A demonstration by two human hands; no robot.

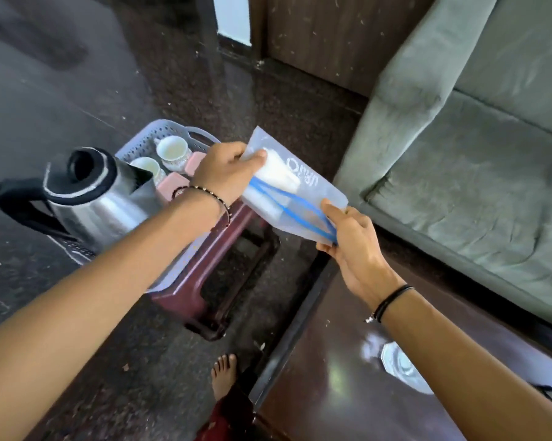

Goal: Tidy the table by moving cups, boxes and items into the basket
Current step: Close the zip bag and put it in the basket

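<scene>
Head view shows your left hand (227,168) and right hand (348,237) with fingers pinching opposite ends of a limp, light zip pouch (313,189) held beside the basket (160,135), so support both ends.

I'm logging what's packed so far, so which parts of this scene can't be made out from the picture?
Head view only:
- Grey perforated plastic basket: near half hidden by the steel kettle and left hand.
- Translucent zip pouch with blue lines: white contents blurred, unidentifiable.
- Pink boxes: mostly covered by the left wrist.
- Clear glass object on the dark table: partly behind the right forearm.
</scene>
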